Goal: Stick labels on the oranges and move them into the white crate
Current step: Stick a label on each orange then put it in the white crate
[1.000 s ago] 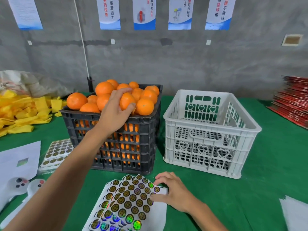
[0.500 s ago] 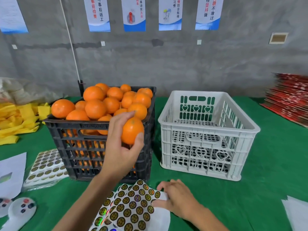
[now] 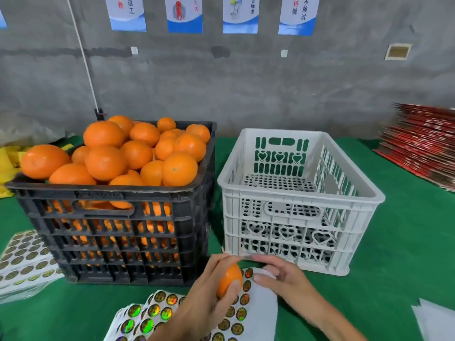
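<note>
The orange (image 3: 229, 279) sits in your left hand (image 3: 209, 299), its fingers (image 3: 222, 260) curled over the top and the thumb pressed against the near side, held just above the label sheet (image 3: 256, 311) on the green worktop (image 3: 394, 267). Your right hand (image 3: 285, 279) is right beside the fruit, fingers bent toward the sheet's top edge; whether it already pinches a label is too blurred to tell. So you look to be at the labelling step for this one orange. By my reckoning the next move calls for a peeled label pressed flat on the bare skin facing you, then a short carry to the right and up over the rim of the white crate (image 3: 300, 193), which shows no fruit inside. The black crate (image 3: 115, 232) to its left is heaped with unlabelled oranges (image 3: 105, 163), so the job seems barely begun. The labels are round, dark with a gold rim and a rainbow sheen; their print is too small to read. A second stack of sheets (image 3: 24, 264) lies at the left edge. The wall posters (image 3: 298, 14) carry Chinese text cut off at the top; "不放过" can be made out on the rightmost.
</note>
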